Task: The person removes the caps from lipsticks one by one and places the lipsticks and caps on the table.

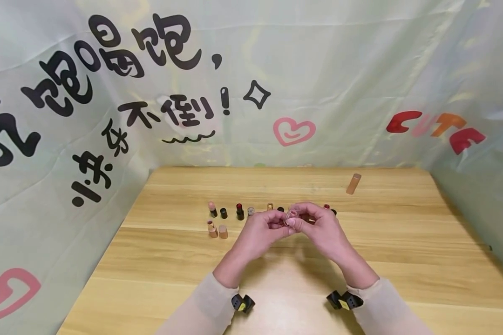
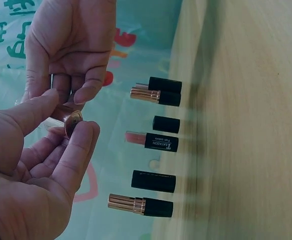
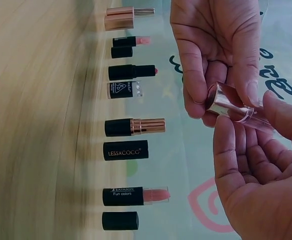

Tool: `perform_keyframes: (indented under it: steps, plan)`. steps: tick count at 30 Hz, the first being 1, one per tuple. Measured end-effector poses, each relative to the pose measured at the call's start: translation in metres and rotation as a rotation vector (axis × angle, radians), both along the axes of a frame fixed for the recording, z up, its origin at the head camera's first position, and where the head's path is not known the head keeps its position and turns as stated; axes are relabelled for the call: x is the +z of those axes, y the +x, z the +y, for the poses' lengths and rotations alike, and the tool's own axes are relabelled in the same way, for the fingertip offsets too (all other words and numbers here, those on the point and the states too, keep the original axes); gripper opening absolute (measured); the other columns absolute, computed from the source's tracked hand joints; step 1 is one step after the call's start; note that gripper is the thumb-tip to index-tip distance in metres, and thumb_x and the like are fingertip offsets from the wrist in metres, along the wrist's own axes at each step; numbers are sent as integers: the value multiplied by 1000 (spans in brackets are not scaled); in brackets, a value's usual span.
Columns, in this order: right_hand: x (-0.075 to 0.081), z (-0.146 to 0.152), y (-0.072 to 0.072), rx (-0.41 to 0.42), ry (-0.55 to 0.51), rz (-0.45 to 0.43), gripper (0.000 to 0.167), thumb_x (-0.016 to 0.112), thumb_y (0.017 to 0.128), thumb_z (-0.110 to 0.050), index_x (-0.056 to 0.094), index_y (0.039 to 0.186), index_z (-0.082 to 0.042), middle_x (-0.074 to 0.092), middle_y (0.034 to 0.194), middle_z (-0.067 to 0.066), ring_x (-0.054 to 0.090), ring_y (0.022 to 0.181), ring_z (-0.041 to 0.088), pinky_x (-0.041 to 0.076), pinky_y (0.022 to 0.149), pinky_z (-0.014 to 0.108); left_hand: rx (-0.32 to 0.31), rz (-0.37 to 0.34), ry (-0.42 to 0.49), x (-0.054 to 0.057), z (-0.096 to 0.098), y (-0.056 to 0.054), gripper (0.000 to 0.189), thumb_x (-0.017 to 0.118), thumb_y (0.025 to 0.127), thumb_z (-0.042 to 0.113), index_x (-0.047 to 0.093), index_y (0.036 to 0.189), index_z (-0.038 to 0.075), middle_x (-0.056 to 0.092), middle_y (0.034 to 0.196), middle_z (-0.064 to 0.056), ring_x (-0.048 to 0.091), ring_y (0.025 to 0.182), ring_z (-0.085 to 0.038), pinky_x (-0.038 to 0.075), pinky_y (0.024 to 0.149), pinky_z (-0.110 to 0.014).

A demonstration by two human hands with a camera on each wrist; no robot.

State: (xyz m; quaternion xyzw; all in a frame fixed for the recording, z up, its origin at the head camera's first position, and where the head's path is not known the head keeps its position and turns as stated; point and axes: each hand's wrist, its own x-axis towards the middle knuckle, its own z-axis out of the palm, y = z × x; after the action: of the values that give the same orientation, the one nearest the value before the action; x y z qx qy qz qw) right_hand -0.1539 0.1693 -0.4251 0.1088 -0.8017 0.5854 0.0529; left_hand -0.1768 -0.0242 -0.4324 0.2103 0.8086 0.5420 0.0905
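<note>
Over the table, both hands meet on a small lipstick (image 3: 229, 102) with a shiny rose-gold base and a clear section at its other end. My left hand (image 1: 263, 234) pinches the rose-gold base. The fingers and thumb of my right hand (image 1: 324, 232) hold the clear end. In the left wrist view, the round bottom of the lipstick (image 2: 73, 122) points out between the fingertips. Just beyond the hands stands a row of lipsticks, among them a black and gold tube (image 3: 118, 128) next to a black cap (image 3: 125, 150), and a pink lipstick (image 3: 156, 195) in a clear sleeve.
At the row's left end stand a rose-gold lipstick (image 1: 212, 231), its cap (image 1: 223, 232) and a black tube with a dark red tip (image 1: 240, 212). A rose-gold tube (image 1: 353, 184) is alone at the back right. Printed cloth (image 1: 343, 70) encloses the wooden table (image 1: 159, 260).
</note>
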Motion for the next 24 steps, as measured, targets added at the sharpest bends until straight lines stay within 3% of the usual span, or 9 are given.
perform_keyframes:
  steps: [13, 24]
  plan:
    - [3, 1, 2, -22, 10, 7, 27, 80, 94, -11, 74, 119, -2, 77, 107, 14, 73, 97, 22, 62, 80, 27, 6, 56, -23, -2, 2, 1, 20, 82, 94, 28, 78, 111, 17, 80, 103, 4, 73, 90, -6, 60, 80, -24]
    - [4, 1, 6, -26, -5, 10, 24, 78, 95, -11, 74, 117, -1, 76, 104, 14, 72, 93, 15, 63, 79, 28, 24, 35, -25, 0, 3, 5, 20, 82, 93, 27, 78, 112, 19, 79, 101, 8, 71, 88, -4, 59, 80, -24]
